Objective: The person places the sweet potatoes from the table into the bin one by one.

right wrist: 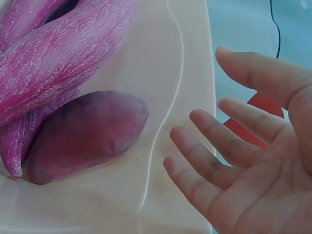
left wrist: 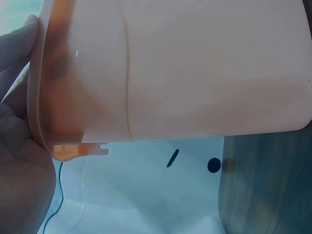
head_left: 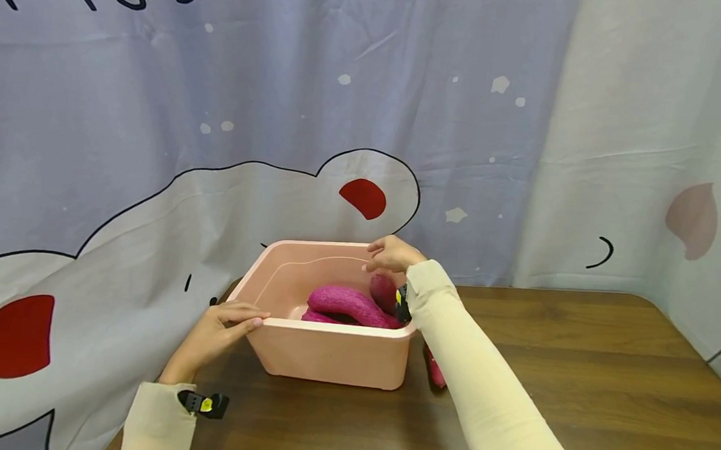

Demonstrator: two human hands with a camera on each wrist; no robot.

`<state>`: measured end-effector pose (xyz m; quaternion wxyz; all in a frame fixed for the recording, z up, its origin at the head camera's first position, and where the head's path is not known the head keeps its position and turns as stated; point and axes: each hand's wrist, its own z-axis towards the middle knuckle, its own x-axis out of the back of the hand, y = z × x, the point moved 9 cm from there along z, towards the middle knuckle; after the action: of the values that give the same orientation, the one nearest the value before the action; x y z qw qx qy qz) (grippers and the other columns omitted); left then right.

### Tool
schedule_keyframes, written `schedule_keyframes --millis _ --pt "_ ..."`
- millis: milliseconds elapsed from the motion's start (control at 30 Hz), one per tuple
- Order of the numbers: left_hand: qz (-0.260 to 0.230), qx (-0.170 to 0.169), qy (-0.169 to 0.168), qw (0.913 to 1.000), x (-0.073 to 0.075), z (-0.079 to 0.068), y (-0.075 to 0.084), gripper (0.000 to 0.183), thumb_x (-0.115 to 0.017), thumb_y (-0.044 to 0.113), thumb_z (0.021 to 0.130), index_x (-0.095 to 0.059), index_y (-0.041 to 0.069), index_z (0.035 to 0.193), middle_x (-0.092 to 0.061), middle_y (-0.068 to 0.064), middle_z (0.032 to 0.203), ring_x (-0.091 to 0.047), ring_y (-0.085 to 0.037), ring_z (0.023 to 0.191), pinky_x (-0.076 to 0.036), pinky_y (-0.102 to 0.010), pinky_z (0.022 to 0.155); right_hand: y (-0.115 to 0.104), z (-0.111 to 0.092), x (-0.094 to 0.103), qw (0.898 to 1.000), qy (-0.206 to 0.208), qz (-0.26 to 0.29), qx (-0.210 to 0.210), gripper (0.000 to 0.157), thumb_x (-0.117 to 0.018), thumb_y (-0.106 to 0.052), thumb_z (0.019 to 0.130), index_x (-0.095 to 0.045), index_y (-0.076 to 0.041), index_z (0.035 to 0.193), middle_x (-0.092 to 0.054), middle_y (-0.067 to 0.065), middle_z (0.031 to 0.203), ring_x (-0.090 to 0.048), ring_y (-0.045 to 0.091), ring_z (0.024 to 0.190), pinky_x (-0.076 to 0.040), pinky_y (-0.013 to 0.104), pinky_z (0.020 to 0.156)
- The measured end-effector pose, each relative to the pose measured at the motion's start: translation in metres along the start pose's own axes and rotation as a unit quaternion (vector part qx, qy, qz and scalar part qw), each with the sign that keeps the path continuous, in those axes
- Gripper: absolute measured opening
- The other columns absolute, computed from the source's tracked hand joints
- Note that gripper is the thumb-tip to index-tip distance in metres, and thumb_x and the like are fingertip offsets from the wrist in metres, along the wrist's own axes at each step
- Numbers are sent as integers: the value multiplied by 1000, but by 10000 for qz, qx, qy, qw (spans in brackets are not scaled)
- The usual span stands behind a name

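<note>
A pink plastic bin (head_left: 335,352) stands on the table. My left hand (head_left: 218,330) grips its rim at the front left corner; in the left wrist view the thumb (left wrist: 22,41) lies against the rim. Open and holding nothing, my right hand (head_left: 396,254) is over the back right rim, fingers spread in the right wrist view. Inside the bin lie long, curved magenta vegetables (head_left: 349,303) with wrinkled skin, like long eggplants, crossing one another. Beside them, below my right hand, is a darker oval one (right wrist: 90,134), like a sweet potato.
Another magenta piece (head_left: 435,370) lies on the table right of the bin, partly hidden by my right sleeve (head_left: 487,387). The brown wooden table (head_left: 594,381) extends to the right. A printed curtain (head_left: 249,106) hangs right behind the bin and along the left side.
</note>
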<state>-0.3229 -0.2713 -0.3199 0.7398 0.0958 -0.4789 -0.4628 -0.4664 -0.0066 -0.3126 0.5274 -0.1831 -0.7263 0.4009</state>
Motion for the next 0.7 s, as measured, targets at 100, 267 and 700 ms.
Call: schedule_keyframes --millis 100,267,700 --pt "-11 -23 3 10000 0 0 1 17 -70 6 86 -76 8 102 -73 -7 99 -60 0 97 -44 -11 87 -2 -1 2 10000 62 76 4 57 -68 -14 86 -49 0 138 -54 20 137 -53 30 123 -45 44 101" --pt "-21 -74 11 10000 1 0 4 17 -70 5 86 -76 7 102 -74 -8 99 -60 1 97 -44 -11 87 -5 -3 6 9998 137 163 11 56 -69 -14 85 -50 0 137 -54 18 137 -54 29 122 -46 44 101" --pt "28 -4 -10 10000 0 0 2 17 -70 6 86 -76 7 102 -74 -8 99 -60 0 98 -43 -10 88 -12 -13 22 9989 215 404 -78 54 -70 -15 85 -52 -4 135 -54 17 137 -52 33 125 -41 47 106"
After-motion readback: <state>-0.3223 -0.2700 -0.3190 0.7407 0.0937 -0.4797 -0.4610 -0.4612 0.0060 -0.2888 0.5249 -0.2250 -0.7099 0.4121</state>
